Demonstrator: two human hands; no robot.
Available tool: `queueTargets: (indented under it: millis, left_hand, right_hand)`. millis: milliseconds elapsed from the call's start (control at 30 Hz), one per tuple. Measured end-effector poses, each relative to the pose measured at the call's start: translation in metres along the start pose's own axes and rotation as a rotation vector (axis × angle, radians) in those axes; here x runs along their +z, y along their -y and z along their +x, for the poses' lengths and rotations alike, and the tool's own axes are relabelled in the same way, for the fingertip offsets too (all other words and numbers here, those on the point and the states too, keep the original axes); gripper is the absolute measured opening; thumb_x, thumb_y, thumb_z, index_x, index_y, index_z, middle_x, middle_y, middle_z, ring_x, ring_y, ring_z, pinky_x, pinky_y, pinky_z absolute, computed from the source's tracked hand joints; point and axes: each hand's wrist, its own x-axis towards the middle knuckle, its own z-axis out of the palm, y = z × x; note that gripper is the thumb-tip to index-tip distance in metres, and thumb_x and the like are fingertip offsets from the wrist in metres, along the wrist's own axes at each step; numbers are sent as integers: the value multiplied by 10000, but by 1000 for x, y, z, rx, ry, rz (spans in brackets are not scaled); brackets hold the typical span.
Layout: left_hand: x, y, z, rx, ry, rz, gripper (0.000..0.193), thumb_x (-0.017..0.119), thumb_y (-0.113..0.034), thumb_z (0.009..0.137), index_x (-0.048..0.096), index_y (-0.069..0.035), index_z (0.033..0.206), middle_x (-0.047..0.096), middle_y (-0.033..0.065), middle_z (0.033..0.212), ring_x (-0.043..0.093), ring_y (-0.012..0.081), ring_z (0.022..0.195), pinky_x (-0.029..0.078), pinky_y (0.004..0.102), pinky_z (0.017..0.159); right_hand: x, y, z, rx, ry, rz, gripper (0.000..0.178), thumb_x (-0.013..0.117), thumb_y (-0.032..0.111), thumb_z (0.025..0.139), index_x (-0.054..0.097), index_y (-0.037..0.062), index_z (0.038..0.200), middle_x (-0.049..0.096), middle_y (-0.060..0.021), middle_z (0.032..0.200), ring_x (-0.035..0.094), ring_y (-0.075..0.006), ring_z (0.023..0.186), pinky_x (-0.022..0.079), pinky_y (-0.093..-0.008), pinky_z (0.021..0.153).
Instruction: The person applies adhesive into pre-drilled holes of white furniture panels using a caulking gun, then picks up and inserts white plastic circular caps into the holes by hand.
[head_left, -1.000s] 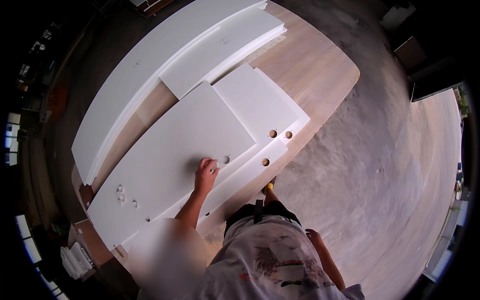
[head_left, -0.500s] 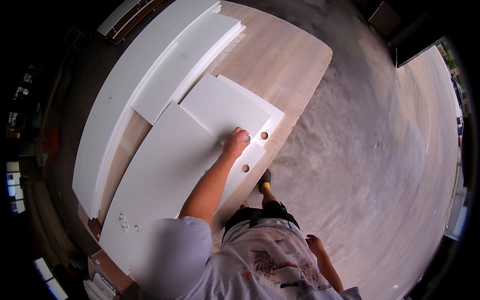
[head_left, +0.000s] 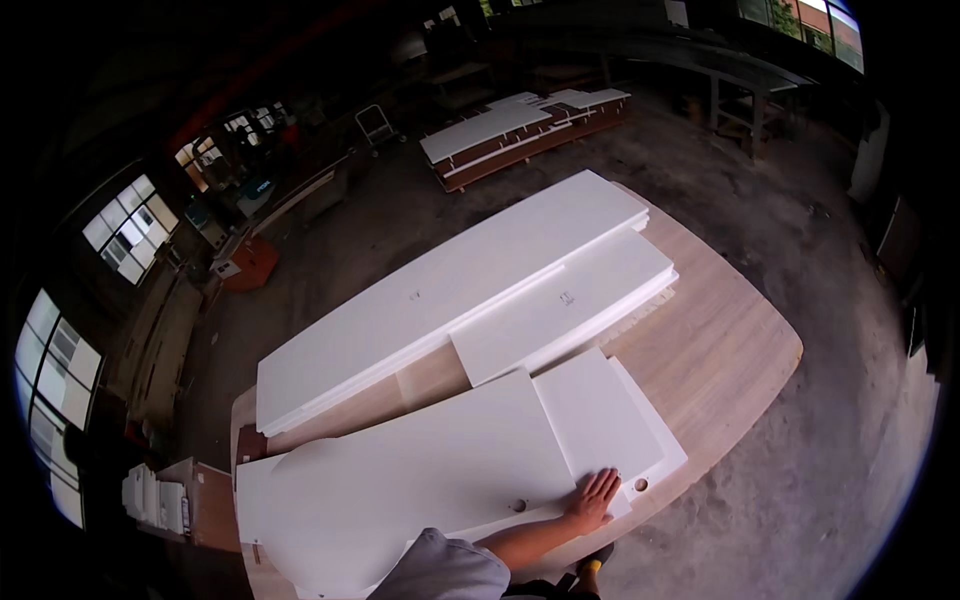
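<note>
My left hand (head_left: 595,500) lies palm down with fingers stretched out on a smaller white panel (head_left: 585,410), near its front edge. Under that panel, the edge of another white board (head_left: 655,450) shows, with a round hole (head_left: 641,485) just right of my fingers. Left of my hand a large white panel (head_left: 430,440) stretches along the near side, and a second round hole (head_left: 519,506) sits by its front edge. My right hand is out of view.
The panels rest on a wood-grain table top (head_left: 710,330) with rounded corners. Behind them lie a long stack of white boards (head_left: 450,290) and a shorter stack (head_left: 570,305). Farther back is a low pile of boards (head_left: 520,130). An orange machine (head_left: 245,262) stands at left.
My view has swung up and left, showing more of the workshop. My left hand has gone from curled fingers by a round spot to lying flat. My right hand has left the picture.
</note>
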Motion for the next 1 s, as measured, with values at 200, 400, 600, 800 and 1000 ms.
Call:
queueTargets:
  millis: [200, 400, 600, 800, 1000]
  left_hand:
    - [6, -10, 23, 147, -257, -182, 805, 763, -434, 782, 376, -43, 1369, 392, 122, 1338, 345, 299, 1298, 269, 518, 1099]
    - [29, 29, 23, 38, -22, -441, 814, 716, -426, 827, 314, -82, 1445, 337, 158, 1470, 294, 353, 1405, 215, 541, 1170]
    - [-27, 128, -134, -342, -600, -640, 757, 694, -264, 883, 314, -84, 1512, 297, 198, 1558, 275, 386, 1448, 242, 530, 1182]
    - [53, 276, -410, -1459, -728, -220, 896, 718, -385, 858, 217, -111, 1549, 128, 182, 1619, 118, 447, 1484, 127, 618, 1182]
    - [85, 346, -513, -1774, -580, -278, 1143, 775, -546, 760, 80, -194, 1597, -21, 151, 1658, -34, 440, 1509, 24, 653, 1177]
  right_hand:
    - [-29, 161, 94, -430, -22, -123, 419, 630, 202, 918, 606, -46, 1254, 713, -223, 1072, 690, -300, 1016, 531, -384, 896]
    - [34, 252, 97, -699, 144, -246, 418, 637, 202, 915, 604, -44, 1251, 708, -221, 1074, 684, -305, 1014, 530, -387, 894]
    - [46, 279, 78, -763, 173, -320, 417, 644, 202, 912, 602, -41, 1248, 704, -219, 1076, 678, -310, 1012, 529, -390, 892]
    - [86, 274, 49, -737, 229, -461, 416, 651, 202, 909, 600, -38, 1245, 700, -217, 1078, 672, -315, 1009, 528, -393, 890]
    - [100, 277, 33, -694, 216, -550, 416, 658, 202, 906, 599, -36, 1242, 696, -215, 1080, 666, -319, 1007, 526, -396, 888]
